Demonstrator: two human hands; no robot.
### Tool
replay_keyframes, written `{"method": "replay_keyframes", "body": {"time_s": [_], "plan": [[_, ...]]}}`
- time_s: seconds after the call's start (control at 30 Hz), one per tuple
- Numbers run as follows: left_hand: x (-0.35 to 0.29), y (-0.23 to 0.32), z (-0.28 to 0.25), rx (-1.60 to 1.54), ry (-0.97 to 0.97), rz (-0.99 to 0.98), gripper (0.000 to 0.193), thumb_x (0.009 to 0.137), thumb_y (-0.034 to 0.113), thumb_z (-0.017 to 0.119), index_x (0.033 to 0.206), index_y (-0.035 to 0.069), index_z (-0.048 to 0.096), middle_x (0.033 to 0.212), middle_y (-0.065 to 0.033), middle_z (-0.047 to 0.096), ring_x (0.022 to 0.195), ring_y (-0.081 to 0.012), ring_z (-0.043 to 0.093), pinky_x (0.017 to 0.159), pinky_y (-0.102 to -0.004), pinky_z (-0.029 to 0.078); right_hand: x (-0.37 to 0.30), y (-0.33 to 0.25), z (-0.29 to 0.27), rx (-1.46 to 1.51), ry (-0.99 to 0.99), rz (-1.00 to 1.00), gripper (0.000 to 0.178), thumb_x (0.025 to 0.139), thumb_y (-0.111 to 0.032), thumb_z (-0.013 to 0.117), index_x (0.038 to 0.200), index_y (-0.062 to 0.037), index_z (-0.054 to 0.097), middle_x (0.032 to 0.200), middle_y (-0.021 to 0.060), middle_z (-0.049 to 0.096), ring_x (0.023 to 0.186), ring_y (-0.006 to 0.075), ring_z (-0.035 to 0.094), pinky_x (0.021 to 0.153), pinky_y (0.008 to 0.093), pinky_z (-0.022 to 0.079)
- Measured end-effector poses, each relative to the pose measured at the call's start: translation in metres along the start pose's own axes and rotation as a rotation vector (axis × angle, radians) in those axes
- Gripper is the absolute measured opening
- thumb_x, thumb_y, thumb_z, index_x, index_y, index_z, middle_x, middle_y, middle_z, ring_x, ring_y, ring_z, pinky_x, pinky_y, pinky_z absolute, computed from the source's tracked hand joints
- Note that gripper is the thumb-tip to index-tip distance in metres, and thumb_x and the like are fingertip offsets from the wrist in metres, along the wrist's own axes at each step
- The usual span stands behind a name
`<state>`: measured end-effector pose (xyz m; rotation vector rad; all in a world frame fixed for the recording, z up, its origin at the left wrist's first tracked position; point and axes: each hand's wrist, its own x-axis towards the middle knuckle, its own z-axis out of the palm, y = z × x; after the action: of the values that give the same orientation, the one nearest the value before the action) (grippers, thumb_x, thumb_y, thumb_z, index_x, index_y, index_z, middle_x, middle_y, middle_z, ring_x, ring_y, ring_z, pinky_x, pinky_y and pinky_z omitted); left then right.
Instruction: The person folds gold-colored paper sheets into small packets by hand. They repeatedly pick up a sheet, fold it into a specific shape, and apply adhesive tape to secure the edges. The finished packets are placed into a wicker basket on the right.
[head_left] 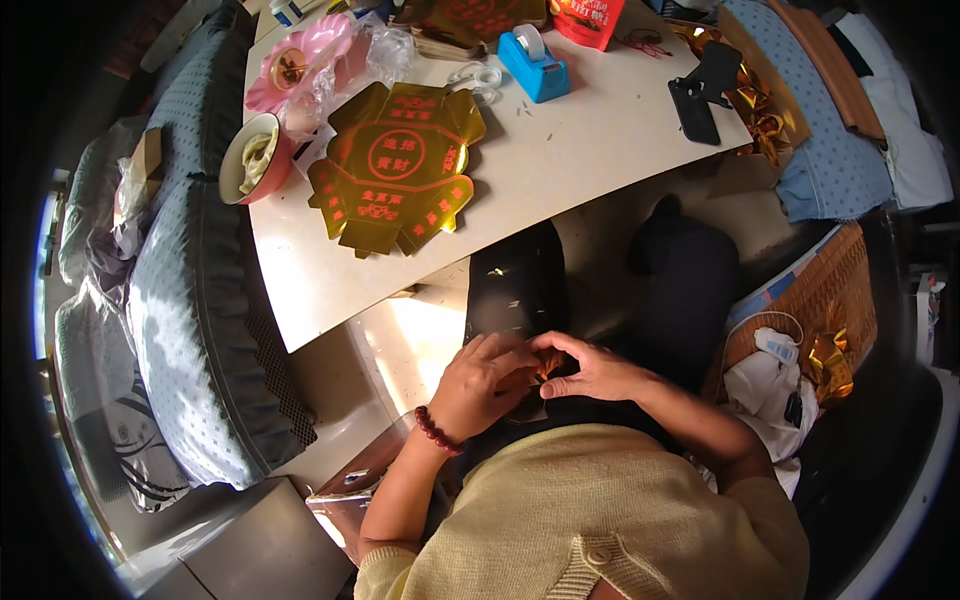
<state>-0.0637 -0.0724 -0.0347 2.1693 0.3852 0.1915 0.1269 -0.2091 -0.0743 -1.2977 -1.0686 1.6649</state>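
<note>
Over my lap, my two hands come together around a small shiny gold foil piece (547, 364), mostly covered by the fingers. My left hand (484, 384), with a dark red bead bracelet (437, 432) at the wrist, is closed on its left side. From the right, my right hand (592, 370) curves thumb and fingers round the same piece. Ahead on the table lies an unfolded gold cardboard sheet (395, 165) with red printing, its flaps spread out; neither hand touches it.
The white table (560, 170) holds a pink bowl (268, 180), a pink flower-shaped dish (262, 92), a blue tape dispenser (535, 70), a red pouch (585, 22) and a black phone stand (700, 95). More gold foil (828, 365) lies right of me. A blue-covered sofa (185, 330) stands left.
</note>
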Motion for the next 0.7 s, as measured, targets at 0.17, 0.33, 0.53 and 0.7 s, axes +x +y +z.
{"method": "replay_keyframes", "body": {"time_s": [0.17, 0.33, 0.53, 0.7], "plan": [[0.004, -0.005, 0.007, -0.050, 0.037, -0.009, 0.026, 0.080, 0.003, 0.077, 0.105, 0.009, 0.076, 0.105, -0.0082, 0.068, 0.095, -0.0253, 0.068, 0.080, -0.0342, 0.059, -0.002, 0.016, 0.002, 0.030, 0.037, -0.057, 0.063, 0.089, -0.030, 0.077, 0.137, -0.0046, 0.046, 0.123, 0.0086, 0.055, 0.117, 0.0184, 0.055, 0.098, 0.0341, 0.053], [-0.001, -0.009, 0.010, -0.085, 0.066, -0.021, 0.026, 0.082, 0.005, 0.077, 0.109, 0.008, 0.075, 0.108, -0.0099, 0.068, 0.095, -0.0259, 0.069, 0.079, -0.0335, 0.059, 0.002, 0.018, 0.015, 0.145, 0.158, -0.010, 0.057, 0.089, -0.026, 0.077, 0.136, -0.0057, 0.050, 0.120, 0.0047, 0.058, 0.112, 0.0165, 0.055, 0.097, 0.0322, 0.049], [-0.003, -0.006, 0.008, -0.125, 0.013, -0.068, 0.023, 0.088, 0.008, 0.071, 0.111, 0.006, 0.074, 0.112, -0.0119, 0.067, 0.106, -0.0287, 0.066, 0.089, -0.0369, 0.056, 0.005, 0.013, 0.031, -0.299, 0.341, -0.054, 0.050, 0.082, -0.006, 0.071, 0.128, -0.0036, 0.051, 0.109, 0.0089, 0.061, 0.101, 0.0195, 0.061, 0.088, 0.0318, 0.052], [-0.017, -0.029, 0.004, -0.360, 0.001, -0.049, 0.031, 0.097, 0.017, 0.056, 0.121, 0.001, 0.067, 0.126, -0.0152, 0.064, 0.129, -0.0353, 0.052, 0.111, -0.0444, 0.038, 0.007, 0.019, 0.036, -0.388, 0.388, -0.149, 0.051, 0.080, -0.002, 0.070, 0.127, -0.0047, 0.052, 0.107, 0.0083, 0.062, 0.095, 0.0205, 0.061, 0.086, 0.0326, 0.051]]}}
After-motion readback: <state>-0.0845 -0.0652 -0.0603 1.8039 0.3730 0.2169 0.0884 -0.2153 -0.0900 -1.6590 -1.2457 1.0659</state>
